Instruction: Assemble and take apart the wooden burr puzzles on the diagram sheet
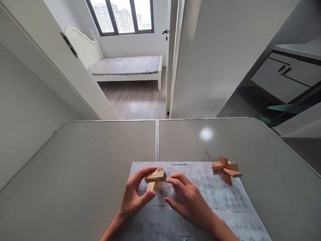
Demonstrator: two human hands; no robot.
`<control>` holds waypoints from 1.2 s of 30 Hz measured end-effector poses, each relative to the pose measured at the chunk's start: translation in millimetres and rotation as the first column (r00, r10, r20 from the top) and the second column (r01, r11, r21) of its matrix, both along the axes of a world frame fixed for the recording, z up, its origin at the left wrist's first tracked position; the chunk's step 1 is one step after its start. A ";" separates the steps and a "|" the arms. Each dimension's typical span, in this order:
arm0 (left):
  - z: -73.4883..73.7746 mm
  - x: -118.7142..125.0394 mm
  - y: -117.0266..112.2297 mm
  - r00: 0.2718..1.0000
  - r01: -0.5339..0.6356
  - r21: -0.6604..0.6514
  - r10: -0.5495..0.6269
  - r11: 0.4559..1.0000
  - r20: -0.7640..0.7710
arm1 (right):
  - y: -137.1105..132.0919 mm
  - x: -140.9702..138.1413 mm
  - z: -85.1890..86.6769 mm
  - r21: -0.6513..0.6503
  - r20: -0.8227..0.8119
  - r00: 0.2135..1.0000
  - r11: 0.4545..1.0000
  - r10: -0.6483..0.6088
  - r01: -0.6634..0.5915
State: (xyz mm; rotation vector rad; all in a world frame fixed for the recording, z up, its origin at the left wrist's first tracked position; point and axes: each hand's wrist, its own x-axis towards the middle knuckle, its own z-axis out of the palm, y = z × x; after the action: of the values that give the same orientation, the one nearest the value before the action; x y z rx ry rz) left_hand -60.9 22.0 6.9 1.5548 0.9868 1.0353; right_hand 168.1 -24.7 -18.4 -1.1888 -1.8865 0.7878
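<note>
My left hand (134, 197) pinches a pale wooden interlocking puzzle (155, 179), thumb below and fingers over its top, just above a printed instruction sheet (215, 201). Close to the right of that puzzle is my right hand (187, 199), its fingers curved and apart; the fingertips reach the puzzle's right end, and whether they touch it I cannot tell. A second, darker wooden cross-shaped puzzle (226, 170) stands assembled on the sheet's far right corner, away from both hands.
The sheet lies on a grey folding table (87, 167) with a centre seam. Beyond the far edge an open doorway shows a bedroom with a white bed (125, 67). Grey cabinets (283, 77) stand at the right.
</note>
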 end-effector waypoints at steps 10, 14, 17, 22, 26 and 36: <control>1.4 5.5 2.3 0.987 -0.143 -0.099 0.134 0.985 -0.092 | -0.7 -4.5 0.1 0.023 0.224 0.974 0.998 0.045 -0.051; 5.1 8.7 0.6 0.985 -0.111 -0.056 0.102 0.992 -0.142 | 0.1 -5.1 4.3 0.038 0.148 0.988 0.998 0.044 -0.051; 5.4 9.7 0.8 0.983 -0.111 -0.045 0.103 0.993 -0.155 | -0.1 -5.1 3.8 0.046 0.109 0.993 0.997 0.048 -0.054; 0.2 9.0 2.3 0.974 -0.141 -0.035 0.133 0.989 -0.183 | 0.6 -2.3 2.2 0.001 0.012 0.998 0.998 0.062 -0.062; -2.2 9.2 2.3 0.965 -0.175 -0.028 0.165 0.984 -0.206 | 3.2 1.3 4.7 -0.123 -0.191 0.982 0.992 0.013 -0.037; 0.0 10.0 1.5 0.958 -0.188 -0.020 0.179 0.982 -0.223 | 12.3 10.6 4.9 -0.409 -0.572 0.785 0.912 -0.237 -0.023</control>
State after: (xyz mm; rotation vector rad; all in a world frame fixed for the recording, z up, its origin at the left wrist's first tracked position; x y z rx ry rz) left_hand -50.9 23.5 6.8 1.5905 1.3185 0.9750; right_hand 178.7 -12.4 -13.4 -1.0804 -1.1322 1.3503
